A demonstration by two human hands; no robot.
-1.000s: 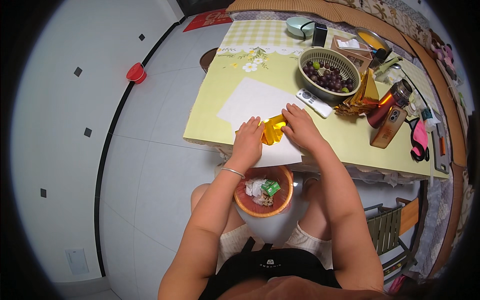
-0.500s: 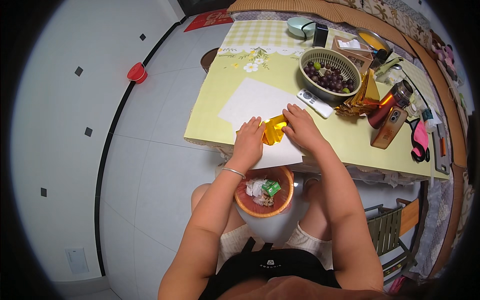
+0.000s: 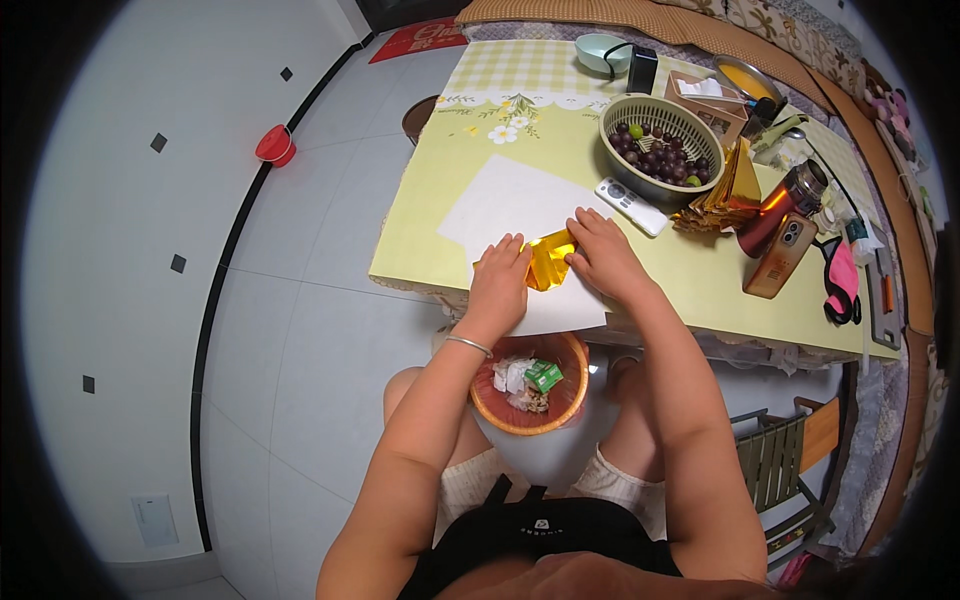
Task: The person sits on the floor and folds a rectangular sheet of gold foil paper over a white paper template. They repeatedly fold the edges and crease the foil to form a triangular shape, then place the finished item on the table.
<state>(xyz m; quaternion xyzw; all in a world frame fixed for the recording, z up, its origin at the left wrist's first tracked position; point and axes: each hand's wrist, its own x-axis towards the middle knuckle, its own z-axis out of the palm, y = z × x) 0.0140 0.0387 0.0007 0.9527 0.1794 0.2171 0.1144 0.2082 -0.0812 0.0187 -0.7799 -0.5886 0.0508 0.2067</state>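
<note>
A shiny gold foil sheet [image 3: 548, 262], partly folded, lies over white paper [image 3: 510, 205] near the table's front edge. On its left side my left hand [image 3: 499, 288] presses with fingers held together, a silver bangle on that wrist. My right hand [image 3: 607, 258] grips the opposite side, its thumb and fingertips at the foil's edge. Both hands partly cover the foil, so its outer edges are hidden. A stack of folded gold foil pieces [image 3: 728, 195] stands farther right.
Right of the paper are a white remote [image 3: 631, 207], a colander of grapes [image 3: 657, 185], a dark red flask [image 3: 765, 222] and a phone [image 3: 780, 257] leaning on it. An orange-rimmed waste bin [image 3: 577, 395] sits below the table edge between my legs. A folding chair [image 3: 775, 460] stands right.
</note>
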